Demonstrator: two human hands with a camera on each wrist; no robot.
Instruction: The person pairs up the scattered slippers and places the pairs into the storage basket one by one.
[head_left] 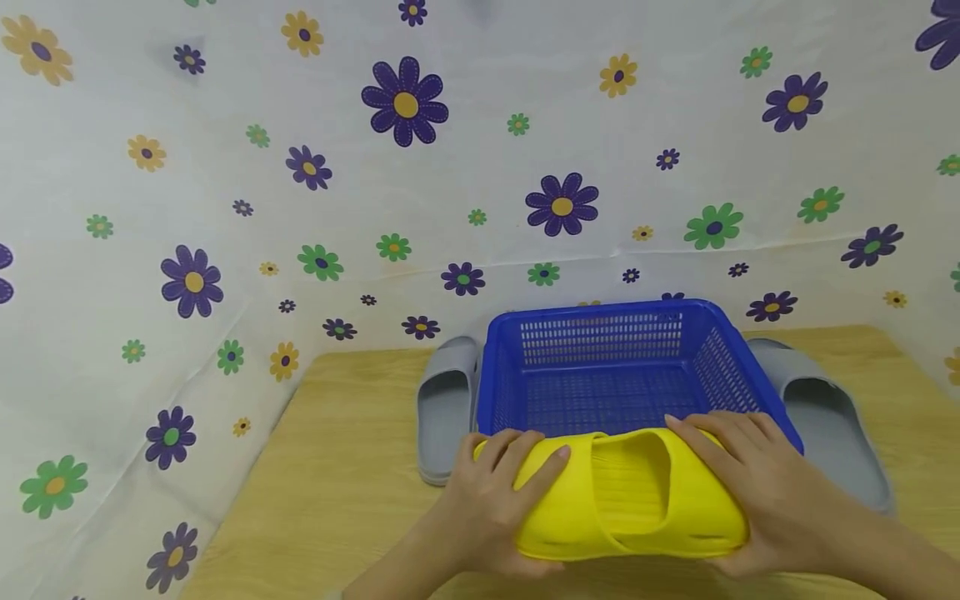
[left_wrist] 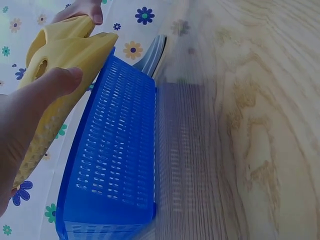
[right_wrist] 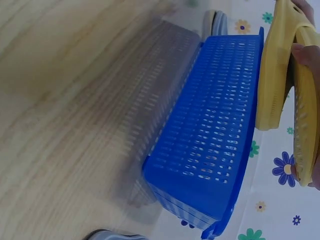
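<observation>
1. Left hand (head_left: 491,504): grip clamped on the left end of the yellow slippers (head_left: 558,517), fingers curled over the upper edge.
2. Right hand (head_left: 772,492): grip clamped on the right end of the same slippers, fingers likewise bent over the top.
3. Yellow slippers: two, held together lengthwise between the hands. An oval opening shows near the middle in the head view; both wrist views show two separate yellow bodies, one against the other.
4. Position: held up off the table (head_left: 330,467), at the near side of the blue basket (head_left: 600,337). They hide part of its near rim in the head view; contact with that rim cannot be told.
5. Basket: rectangular, perforated walls, upright on the table, open side up.
6. Left grey slipper (head_left: 442,425): flat on the table, just beside the basket's left wall, strap end toward the flower-printed sheet (head_left: 457,183).
7. Right grey slipper (head_left: 832,450): on the table at the basket's right side, partly hidden by it; heel end angled toward the person and outward.
8. Sheet: white with purple, green and orange flowers, behind the table and along its left side.
</observation>
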